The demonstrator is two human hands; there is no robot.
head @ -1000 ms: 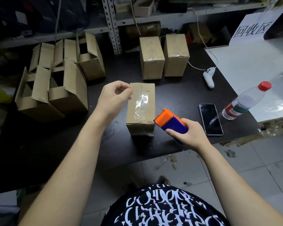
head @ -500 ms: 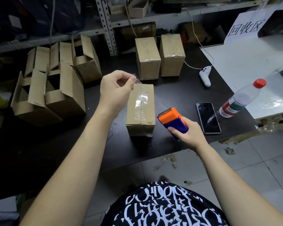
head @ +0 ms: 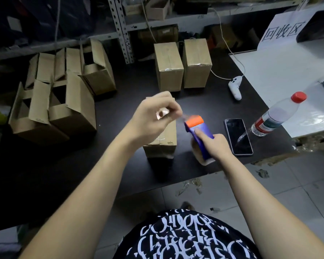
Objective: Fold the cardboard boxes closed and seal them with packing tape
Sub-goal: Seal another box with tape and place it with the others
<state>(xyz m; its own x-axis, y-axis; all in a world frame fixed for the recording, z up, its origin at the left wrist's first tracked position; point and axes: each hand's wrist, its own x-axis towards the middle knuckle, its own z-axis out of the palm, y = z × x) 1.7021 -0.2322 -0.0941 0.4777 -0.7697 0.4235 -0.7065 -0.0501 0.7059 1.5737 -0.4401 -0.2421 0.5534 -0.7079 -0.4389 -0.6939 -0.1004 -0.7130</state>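
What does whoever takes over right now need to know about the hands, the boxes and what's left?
Left hand: raised over the front box, fingertips pinching what looks like the tape end.
Right hand: grips the tape dispenser, beside the front box.
Done: two sealed boxes stand at the back of the table. The front box is folded shut; its top is mostly hidden, so taping cannot be confirmed.
Left: the open boxes at the table's left need folding and taping.
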